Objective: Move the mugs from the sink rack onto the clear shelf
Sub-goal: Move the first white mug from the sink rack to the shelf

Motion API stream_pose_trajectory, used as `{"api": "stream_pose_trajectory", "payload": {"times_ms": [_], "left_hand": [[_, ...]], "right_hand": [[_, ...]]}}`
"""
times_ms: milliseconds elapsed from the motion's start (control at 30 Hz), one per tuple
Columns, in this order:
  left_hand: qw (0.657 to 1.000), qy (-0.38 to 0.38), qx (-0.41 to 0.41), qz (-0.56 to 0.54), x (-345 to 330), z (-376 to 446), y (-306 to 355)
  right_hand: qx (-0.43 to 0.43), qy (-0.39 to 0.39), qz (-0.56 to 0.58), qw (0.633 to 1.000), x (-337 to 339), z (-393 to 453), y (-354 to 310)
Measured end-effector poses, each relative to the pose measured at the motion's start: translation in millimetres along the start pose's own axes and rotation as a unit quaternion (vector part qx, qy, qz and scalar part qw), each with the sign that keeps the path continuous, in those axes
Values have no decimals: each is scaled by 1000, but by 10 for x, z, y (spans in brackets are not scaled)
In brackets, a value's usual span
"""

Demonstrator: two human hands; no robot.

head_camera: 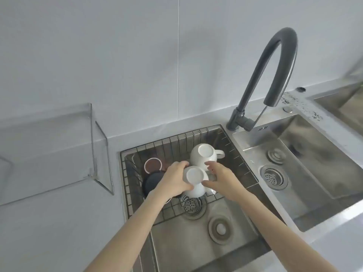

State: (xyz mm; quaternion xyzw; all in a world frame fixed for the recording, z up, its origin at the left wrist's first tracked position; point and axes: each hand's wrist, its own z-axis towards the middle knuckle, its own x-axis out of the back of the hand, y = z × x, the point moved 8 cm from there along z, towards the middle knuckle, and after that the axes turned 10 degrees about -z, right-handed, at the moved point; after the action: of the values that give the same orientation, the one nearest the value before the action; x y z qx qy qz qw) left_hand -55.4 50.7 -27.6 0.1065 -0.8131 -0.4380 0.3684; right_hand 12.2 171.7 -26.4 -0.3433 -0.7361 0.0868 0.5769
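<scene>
A wire sink rack point(176, 143) sits in the left basin. Upside down in it are a white mug point(202, 156) with its handle to the right, a second white mug point(194, 176) nearer me, a brown mug point(152, 166) and a dark mug point(152, 180). My left hand point(174, 180) grips the left side of the nearer white mug. My right hand point(222, 178) holds its right side. The clear shelf point(49, 150) is fixed to the wall at the left, with nothing on it.
A dark curved faucet point(275, 75) rises between the two basins. The right basin point(306, 161) has two drains. A strainer point(191, 205) and a round plug point(221, 228) lie in the left basin's floor. White counter surrounds the sink.
</scene>
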Motion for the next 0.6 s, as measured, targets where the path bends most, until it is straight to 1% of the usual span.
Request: {"api": "stream_pose_trajectory", "payload": {"times_ms": [67,167,333,467,600], "left_hand": [[1000,-6,-5,18,-66,99,-14],[998,-25,15,50,-185,252,-167],[993,-58,10,101,-333,407,-306],[990,-55,-1,126,-332,451,-314],[990,-43,-7,136,-280,473,-303]], "right_hand": [[-19,-18,0,1000,-82,75,97],[-40,-53,-7,998,-251,153,224],[-51,-62,-21,997,-344,260,268],[-65,-74,-16,995,-388,305,266],[-76,-67,4,995,-372,324,293]]}}
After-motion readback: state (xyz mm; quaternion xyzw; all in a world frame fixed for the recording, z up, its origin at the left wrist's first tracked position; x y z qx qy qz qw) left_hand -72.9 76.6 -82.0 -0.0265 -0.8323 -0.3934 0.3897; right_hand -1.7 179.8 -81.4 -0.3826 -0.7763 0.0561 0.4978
